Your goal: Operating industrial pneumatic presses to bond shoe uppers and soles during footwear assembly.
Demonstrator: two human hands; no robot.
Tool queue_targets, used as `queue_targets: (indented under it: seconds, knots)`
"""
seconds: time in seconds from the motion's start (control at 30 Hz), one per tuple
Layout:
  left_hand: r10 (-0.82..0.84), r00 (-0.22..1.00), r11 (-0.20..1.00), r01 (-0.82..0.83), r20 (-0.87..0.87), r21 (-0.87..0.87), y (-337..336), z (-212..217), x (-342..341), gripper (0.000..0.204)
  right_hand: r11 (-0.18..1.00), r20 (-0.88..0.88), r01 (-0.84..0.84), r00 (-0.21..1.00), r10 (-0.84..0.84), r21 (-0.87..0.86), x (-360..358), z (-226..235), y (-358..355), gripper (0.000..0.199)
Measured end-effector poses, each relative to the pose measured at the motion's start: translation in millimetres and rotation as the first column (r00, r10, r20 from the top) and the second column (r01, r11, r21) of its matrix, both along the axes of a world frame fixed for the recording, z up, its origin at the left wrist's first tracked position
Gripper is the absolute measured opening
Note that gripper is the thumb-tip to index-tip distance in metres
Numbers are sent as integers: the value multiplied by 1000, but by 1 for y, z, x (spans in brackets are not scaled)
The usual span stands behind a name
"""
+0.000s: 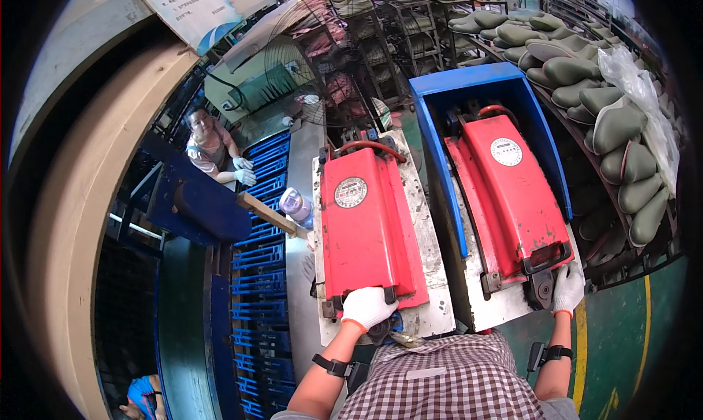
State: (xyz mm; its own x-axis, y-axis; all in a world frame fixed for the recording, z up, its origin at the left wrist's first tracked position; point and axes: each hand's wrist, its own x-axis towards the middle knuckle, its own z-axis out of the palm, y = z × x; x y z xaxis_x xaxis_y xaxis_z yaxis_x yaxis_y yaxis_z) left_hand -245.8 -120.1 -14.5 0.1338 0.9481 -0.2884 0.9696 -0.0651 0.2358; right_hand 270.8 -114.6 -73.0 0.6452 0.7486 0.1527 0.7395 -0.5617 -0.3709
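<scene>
Handle [389,295] being clasped by left hand [368,307] (likely for leverage); right hand [568,289], closure unclear, being held beside red casing [512,200].

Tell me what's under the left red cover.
A pale, scuffed plate shows around the left red cover; whatever lies directly beneath is hidden. The left hand hides part of its near edge.

Forearms [318,385], two, bare, extended forward, apart; left hand [368,307], white-gloved, curled, back uppermost; right hand [568,290], white-gloved, pointing forward.
</scene>
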Motion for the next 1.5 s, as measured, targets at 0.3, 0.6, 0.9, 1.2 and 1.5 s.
queue_targets:
  seconds: [0.3, 0.6, 0.9, 1.2, 1.5]
  knots:
    - [-2, 1000, 1000, 1, 27, 26, -1, -2, 0, 44, 1000, -16, 12, 1000, -13, -26, 2, -2, 0, 29]
    - [18, 1000, 1000, -18, 16, 1, 0, -2, 0, 45, 1000, -4, -15, 1000, 15, -19, 4, -4, -1, 28]
    - [14, 1000, 1000, -14, 8, 19, -1, 1, 0, 46, 1000, -20, -19, 1000, 19, 13, 3, -5, 0, 25]
    - [21, 1000, 1000, -21, 1, 2, -1, 3, 1, 46, 999, -3, -30, 1000, 30, 32, 8, -12, 0, 25]
    - [44, 999, 998, -44, -4, -48, 0, 8, 1, 49, 998, 16, -34, 999, 33, 53, 5, -9, 0, 26]
